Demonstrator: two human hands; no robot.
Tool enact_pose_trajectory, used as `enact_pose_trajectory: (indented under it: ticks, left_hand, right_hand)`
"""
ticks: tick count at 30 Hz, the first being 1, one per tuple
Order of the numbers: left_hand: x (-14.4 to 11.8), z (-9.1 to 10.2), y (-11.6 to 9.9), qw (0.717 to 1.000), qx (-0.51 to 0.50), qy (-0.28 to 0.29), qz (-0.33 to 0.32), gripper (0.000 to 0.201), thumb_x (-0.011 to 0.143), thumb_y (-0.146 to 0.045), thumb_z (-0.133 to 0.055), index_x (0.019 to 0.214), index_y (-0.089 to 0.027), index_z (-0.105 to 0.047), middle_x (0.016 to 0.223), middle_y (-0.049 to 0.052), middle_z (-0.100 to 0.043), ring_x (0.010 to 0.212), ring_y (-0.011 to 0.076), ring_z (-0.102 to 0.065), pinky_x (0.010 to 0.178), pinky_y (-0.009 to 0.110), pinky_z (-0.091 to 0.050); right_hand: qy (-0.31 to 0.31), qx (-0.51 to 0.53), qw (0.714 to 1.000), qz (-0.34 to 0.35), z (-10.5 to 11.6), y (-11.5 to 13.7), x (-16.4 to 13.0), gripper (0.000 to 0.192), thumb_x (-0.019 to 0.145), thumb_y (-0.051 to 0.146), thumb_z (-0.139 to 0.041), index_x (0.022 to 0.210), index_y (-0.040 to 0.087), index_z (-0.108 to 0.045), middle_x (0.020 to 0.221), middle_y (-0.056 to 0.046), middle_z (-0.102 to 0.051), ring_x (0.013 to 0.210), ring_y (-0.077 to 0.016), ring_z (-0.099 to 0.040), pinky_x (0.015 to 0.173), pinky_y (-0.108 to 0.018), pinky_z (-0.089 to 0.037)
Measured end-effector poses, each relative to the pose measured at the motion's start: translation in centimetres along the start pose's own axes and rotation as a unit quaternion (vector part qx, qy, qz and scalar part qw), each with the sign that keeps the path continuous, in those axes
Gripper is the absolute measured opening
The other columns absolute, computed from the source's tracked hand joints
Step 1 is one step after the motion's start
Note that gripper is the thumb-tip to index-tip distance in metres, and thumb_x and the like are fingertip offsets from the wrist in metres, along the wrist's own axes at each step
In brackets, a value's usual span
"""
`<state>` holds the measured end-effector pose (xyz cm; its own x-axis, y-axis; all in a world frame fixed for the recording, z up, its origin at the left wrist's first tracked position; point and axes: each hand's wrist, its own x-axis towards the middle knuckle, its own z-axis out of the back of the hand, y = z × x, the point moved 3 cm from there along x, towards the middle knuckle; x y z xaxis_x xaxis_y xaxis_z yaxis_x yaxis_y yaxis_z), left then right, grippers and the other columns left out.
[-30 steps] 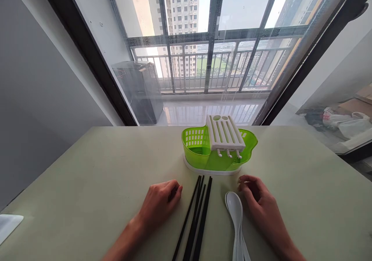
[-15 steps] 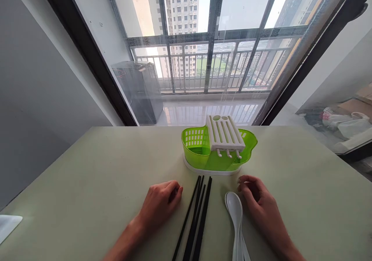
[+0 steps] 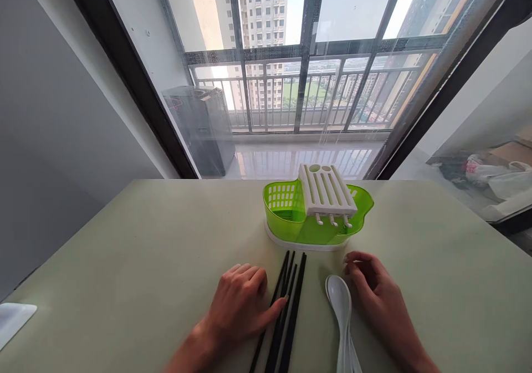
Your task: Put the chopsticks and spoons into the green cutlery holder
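Several black chopsticks (image 3: pixel 296 306) lie side by side on the table, pointing away from me. My left hand (image 3: pixel 243 306) is at their left, its thumb stretched across them and its other fingers bent on the tabletop; it grips nothing. To the right lie white spoons (image 3: pixel 339 301), stacked, bowls facing away from me. Beside these bowls rests my right hand (image 3: pixel 376 301), loosely curved and holding nothing, with a gap between thumb and fingers. Beyond the chopsticks stands a green cutlery basket (image 3: pixel 286 226) with a white slotted holder (image 3: pixel 328 190) across its middle and small hooks in front.
The pale table (image 3: pixel 166 240) reaches to a glass door with a balcony behind it. At the far left edge lies a white object (image 3: pixel 14 320), partly cut off. Grey wall bounds the left side. Bags (image 3: pixel 507 176) show behind glass at the right.
My left hand has moved right and opened its thumb out over the chopsticks. My right hand stays beside the spoons. The whole view has shifted slightly.
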<state>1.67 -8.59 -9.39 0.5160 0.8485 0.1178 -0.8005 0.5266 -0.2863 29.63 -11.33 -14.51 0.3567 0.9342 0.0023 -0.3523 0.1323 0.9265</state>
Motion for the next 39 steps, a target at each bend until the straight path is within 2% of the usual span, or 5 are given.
enact_pose_trajectory:
  ticks: [10, 16, 22, 32, 39]
  left_hand:
    - [-0.1, 0.9, 0.2, 0.999, -0.03, 0.028, 0.006, 0.013, 0.087, -0.03, -0.062, 0.081, -0.021, -0.054, 0.079, 0.001, -0.066, 0.072, 0.0179, -0.061, 0.071, 0.031, -0.045]
    - [-0.1, 2.5, 2.0, 0.997, -0.002, 0.068, 0.03, 0.007, 0.089, -0.028, -0.059, 0.087, -0.021, -0.058, 0.086, 0.002, -0.069, 0.078, 0.0194, -0.064, 0.071, 0.031, -0.047]
    - [-0.1, 4.2, 3.7, 0.998, 0.033, 0.043, 0.026, 0.009, 0.092, -0.028, -0.058, 0.091, -0.022, -0.065, 0.091, 0.002, -0.071, 0.078, 0.0192, -0.065, 0.069, 0.029, -0.046]
    - [-0.6, 4.3, 2.0, 0.995, 0.098, -0.002, 0.008, 0.016, 0.085, -0.011, -0.059, 0.078, -0.02, -0.07, 0.077, 0.003, -0.072, 0.064, 0.0182, -0.066, 0.062, 0.028, -0.044]
    - [-0.7, 5.9, 1.1, 0.995, -0.057, -0.081, -0.018, 0.023, 0.099, -0.024, -0.056, 0.096, -0.025, -0.078, 0.083, 0.003, -0.077, 0.07, 0.0156, -0.072, 0.065, 0.022, -0.05]
  right_hand:
    - [-0.004, 0.004, 1.0, 0.003, 0.1, 0.4, 0.0, 0.036, 0.09, 0.053, -0.054, 0.105, 0.022, -0.061, 0.091, -0.005, -0.073, 0.085, -0.0208, -0.069, 0.077, -0.031, -0.053]
    - [-0.01, -0.004, 1.0, 0.015, 0.1, 0.7, 0.0, 0.035, 0.089, 0.053, -0.054, 0.103, 0.021, -0.061, 0.088, -0.004, -0.072, 0.082, -0.0205, -0.069, 0.076, -0.031, -0.053]
    - [-0.006, 0.0, 1.0, 0.019, 0.0, 0.4, 0.1, 0.036, 0.091, 0.053, -0.053, 0.105, 0.021, -0.061, 0.092, -0.005, -0.073, 0.085, -0.0211, -0.069, 0.078, -0.032, -0.053]
    - [0.0, -0.005, 1.0, 0.013, -0.1, 0.0, 0.1, 0.035, 0.092, 0.052, -0.052, 0.108, 0.021, -0.06, 0.094, -0.006, -0.074, 0.087, -0.0218, -0.069, 0.079, -0.033, -0.051]
    - [-0.04, 0.028, 0.998, 0.045, 0.7, 1.0, 0.4, 0.034, 0.091, 0.049, -0.055, 0.106, 0.02, -0.06, 0.091, -0.006, -0.071, 0.086, -0.0217, -0.068, 0.079, -0.034, -0.051]
